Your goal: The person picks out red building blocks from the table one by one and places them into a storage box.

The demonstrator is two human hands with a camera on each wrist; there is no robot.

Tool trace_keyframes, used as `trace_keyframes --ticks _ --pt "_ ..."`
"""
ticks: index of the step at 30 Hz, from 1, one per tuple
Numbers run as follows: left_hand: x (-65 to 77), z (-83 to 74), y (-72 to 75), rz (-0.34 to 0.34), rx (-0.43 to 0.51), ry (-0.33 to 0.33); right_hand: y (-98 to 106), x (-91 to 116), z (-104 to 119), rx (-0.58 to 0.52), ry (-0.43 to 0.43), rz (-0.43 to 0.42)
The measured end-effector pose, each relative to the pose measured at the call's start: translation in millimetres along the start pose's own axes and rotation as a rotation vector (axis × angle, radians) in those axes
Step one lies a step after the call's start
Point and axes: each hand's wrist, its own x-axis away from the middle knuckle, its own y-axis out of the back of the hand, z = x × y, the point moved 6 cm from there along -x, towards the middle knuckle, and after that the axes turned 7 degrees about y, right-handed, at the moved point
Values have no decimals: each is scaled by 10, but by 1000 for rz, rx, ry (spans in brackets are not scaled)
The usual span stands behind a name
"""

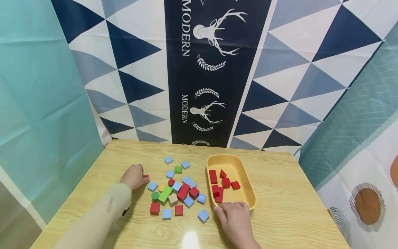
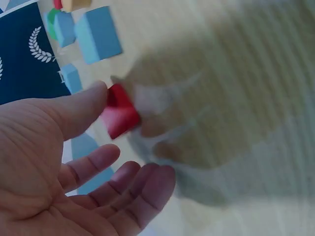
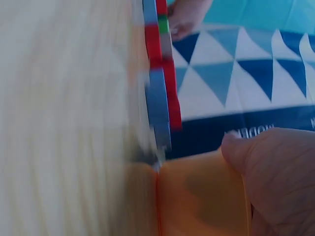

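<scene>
My left hand point(image 1: 134, 177) is at the left side of the scattered blocks, by a small red block point(image 2: 120, 112). In the left wrist view the thumb overlaps the block's edge, while the other fingers curve loosely, apart from it. My right hand point(image 1: 234, 221) grips the near rim of a yellow tray point(image 1: 247, 176); the right wrist view has its thumb point(image 3: 236, 147) on the tray's edge. Inside the tray lie several red blocks, among them a cube point(image 1: 226, 183) and a triangular one point(image 1: 223, 174).
Between the hands lie loose blocks: a green block point(image 1: 165, 195), a large red block point(image 1: 183, 192), a natural wood cube point(image 1: 173, 199), a yellow round piece point(image 1: 162, 187) and several blue ones, including a blue square point(image 1: 203, 216). A patterned curtain point(image 1: 140, 69) hangs behind the wooden table point(image 1: 280, 207).
</scene>
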Motion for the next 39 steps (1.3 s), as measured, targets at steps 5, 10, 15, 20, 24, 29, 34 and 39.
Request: trace_keyframes --ticks 5,10,15,20,24,29,34,39 --pt "58 10 -24 -9 17 -2 -120 -3 254 -56 22 15" --pt "54 -79 -66 -21 30 -41 -130 18 298 -23 64 -33" --pt "28 -97 -120 1 57 -25 -104 54 200 -16 12 -50" --pt "5 -153 -103 6 181 20 -111 53 132 7 9 2" --pt "112 -719 20 1 361 -38 -87 58 101 14 22 -10" --pt "447 -1792 -105 7 403 -395 -63 43 106 44 80 -70" --pt "703 -2502 -525 65 285 -611 -54 55 134 74 168 -186" --pt "687 -2732 -955 139 214 -589 -64 61 135 91 176 -196"
